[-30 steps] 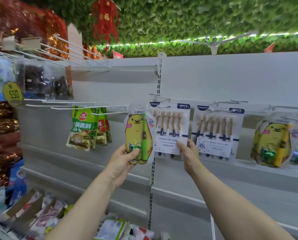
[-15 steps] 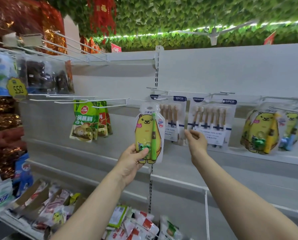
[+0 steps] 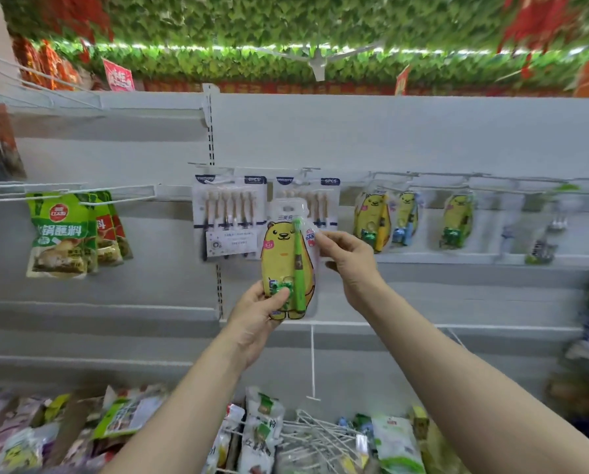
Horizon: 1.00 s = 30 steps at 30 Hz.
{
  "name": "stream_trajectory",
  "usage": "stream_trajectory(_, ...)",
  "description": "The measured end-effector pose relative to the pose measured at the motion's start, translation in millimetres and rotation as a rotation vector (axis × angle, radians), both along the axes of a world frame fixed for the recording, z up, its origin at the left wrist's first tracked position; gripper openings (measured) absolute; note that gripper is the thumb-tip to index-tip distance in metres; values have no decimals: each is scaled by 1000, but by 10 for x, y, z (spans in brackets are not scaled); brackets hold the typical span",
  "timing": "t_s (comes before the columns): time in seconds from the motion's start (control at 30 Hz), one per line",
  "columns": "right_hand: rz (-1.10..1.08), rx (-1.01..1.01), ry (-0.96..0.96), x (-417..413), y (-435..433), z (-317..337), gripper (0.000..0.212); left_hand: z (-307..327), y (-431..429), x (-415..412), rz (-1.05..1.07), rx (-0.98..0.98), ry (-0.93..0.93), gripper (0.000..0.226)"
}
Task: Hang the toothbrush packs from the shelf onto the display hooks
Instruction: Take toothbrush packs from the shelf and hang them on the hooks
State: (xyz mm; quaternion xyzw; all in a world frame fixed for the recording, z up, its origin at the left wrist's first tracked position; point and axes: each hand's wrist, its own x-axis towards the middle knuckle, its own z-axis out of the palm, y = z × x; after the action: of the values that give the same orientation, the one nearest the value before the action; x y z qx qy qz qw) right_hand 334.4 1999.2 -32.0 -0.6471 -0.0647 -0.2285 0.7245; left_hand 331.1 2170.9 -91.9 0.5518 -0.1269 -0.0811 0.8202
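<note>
Pointing brush-head up, the bear pack (image 3: 284, 256) stands upright before the six-brush card (image 3: 326, 199), left hand (image 3: 257, 313) pinching its bottom. Right hand (image 3: 351, 258) newly pinches its edge.

White shelving wall (image 3: 406, 138) with display hooks (image 3: 433, 175) across the middle. Two six-brush packs (image 3: 230, 217) hang near 12 o'clock, bear toothbrush packs (image 3: 457, 218) at 3 o'clock, green sauce pouches (image 3: 60, 234) at 9. Down at 6 o'clock there's a messy heap of packets (image 3: 262, 429) and loose wire hooks (image 3: 320, 437).
</note>
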Motion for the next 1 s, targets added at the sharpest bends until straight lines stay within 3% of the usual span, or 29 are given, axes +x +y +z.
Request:
stream_trajectory(0.27,-150,-11,12,-554,-765,54,10,66,-754,-299,-139,28,-25,28)
stream_trajectory(0.57,-276,16,-2,-594,-1695,188,12,264,-1707,-230,-186,63,-12,11)
stream_trajectory(0.73,-308,5,-5,-500,-2170,269,17,338,-2189,-118,-215,64,-15,18)
stream_trajectory(1.0,-331,32,-39,-471,-2699,349,7,387,-2814,76,-240,63,-22,28)
